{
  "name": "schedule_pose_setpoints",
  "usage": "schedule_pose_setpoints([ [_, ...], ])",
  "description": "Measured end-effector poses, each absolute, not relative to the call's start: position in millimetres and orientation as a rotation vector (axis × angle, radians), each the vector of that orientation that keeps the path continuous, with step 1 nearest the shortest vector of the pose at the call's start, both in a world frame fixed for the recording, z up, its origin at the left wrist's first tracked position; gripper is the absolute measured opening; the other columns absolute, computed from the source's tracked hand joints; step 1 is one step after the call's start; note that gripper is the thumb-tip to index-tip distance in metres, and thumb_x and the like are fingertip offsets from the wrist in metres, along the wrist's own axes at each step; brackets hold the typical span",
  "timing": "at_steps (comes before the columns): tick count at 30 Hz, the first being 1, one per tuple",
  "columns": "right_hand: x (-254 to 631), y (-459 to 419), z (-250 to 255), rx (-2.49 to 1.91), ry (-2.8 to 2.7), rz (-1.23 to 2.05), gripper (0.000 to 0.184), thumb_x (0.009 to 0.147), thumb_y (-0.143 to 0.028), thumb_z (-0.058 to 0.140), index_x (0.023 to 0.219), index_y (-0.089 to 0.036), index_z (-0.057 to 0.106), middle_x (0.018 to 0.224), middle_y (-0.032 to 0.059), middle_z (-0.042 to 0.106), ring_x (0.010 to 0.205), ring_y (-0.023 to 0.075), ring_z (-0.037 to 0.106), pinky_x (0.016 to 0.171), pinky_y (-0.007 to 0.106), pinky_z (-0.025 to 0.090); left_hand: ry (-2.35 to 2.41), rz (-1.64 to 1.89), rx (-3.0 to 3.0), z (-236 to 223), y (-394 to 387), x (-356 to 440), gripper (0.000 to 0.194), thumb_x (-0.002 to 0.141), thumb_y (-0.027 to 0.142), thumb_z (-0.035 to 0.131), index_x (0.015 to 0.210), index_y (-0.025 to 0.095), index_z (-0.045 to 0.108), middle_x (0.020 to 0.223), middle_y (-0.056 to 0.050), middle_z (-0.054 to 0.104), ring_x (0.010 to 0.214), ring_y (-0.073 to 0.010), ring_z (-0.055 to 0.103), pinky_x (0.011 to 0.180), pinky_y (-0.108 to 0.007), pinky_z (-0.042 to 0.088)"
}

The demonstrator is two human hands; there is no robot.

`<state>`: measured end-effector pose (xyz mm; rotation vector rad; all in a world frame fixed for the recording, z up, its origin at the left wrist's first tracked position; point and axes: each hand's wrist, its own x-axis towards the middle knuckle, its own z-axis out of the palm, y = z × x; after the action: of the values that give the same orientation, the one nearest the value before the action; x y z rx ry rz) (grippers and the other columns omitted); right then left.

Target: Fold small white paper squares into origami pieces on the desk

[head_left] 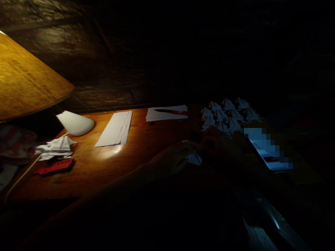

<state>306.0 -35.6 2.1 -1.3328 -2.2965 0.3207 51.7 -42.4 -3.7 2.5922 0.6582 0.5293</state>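
In deep shadow, my left hand [176, 158] is closed on a small piece of folded paper [194, 159] just above the wooden table. My right hand [216, 141] meets it from the other side, fingers curled and pinching at the paper's upper edge; the darkness hides its exact grip. Just beyond the right hand, several folded paper pieces [220, 115] with pointed tops stand grouped in rows. A lit phone [269, 153] lies to the right of that hand.
A knife with a red handle [180, 112] rests on a paper stack [151, 116] at the back. More paper strips [115, 129] lie to the left. A lamp with a yellow shade [28, 80], a white lamp base [75, 123], crumpled paper [59, 146] and a red object [56, 166] occupy the left side.
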Motion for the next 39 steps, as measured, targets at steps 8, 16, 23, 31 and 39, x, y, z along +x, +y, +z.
schedule_pose_setpoints([
  [8,310,-35,-2,-1.294,-2.232,0.356,0.006,0.087,-0.019,0.071,0.081,-0.016,0.071,0.102,0.0089,0.064,0.085,0.0189,0.063,0.07,0.031,0.05,0.595,0.532,2.694,-1,-38,55,0.049,0.094,0.007,0.049,0.14,0.022,0.055,0.137,-0.011,0.059,0.133,-0.0254,0.055,0.112,-0.046,0.051],
  [16,305,-36,-2,-1.378,-2.264,0.344,0.006,0.089,-0.015,0.066,0.085,-0.015,0.07,0.099,0.0089,0.062,0.083,0.0188,0.06,0.07,0.031,0.047,0.621,0.401,2.786,-2,-38,58,0.056,0.092,0.005,0.048,0.146,0.018,0.049,0.138,-0.012,0.061,0.128,-0.0262,0.059,0.111,-0.044,0.051],
  [23,305,-32,0,-1.41,-2.281,0.388,0.006,0.087,-0.016,0.07,0.082,-0.016,0.069,0.094,0.0078,0.062,0.081,0.0185,0.059,0.069,0.03,0.044,0.552,0.333,2.89,0,-34,59,0.061,0.088,0.001,0.05,0.146,0.019,0.051,0.154,-0.01,0.05,0.142,-0.0274,0.047,0.118,-0.046,0.044],
  [31,302,-31,1,-1.492,-2.25,0.416,0.01,0.086,-0.022,0.07,0.079,-0.015,0.068,0.089,0.008,0.063,0.075,0.0173,0.056,0.065,0.029,0.04,0.678,0.252,2.932,-6,-40,60,0.062,0.09,0.007,0.054,0.15,0.022,0.049,0.154,-0.012,0.049,0.139,-0.0293,0.049,0.117,-0.049,0.043],
  [39,301,-14,0,-1.352,-2.254,0.513,0.035,0.084,-0.027,0.074,0.116,-0.013,0.072,0.102,0.01,0.069,0.08,0.0183,0.062,0.072,0.03,0.047,0.462,0.321,3.018,-7,-26,47,0.053,0.097,0.008,0.051,0.148,0.024,0.054,0.151,-0.01,0.054,0.143,-0.0263,0.048,0.119,-0.044,0.043],
])
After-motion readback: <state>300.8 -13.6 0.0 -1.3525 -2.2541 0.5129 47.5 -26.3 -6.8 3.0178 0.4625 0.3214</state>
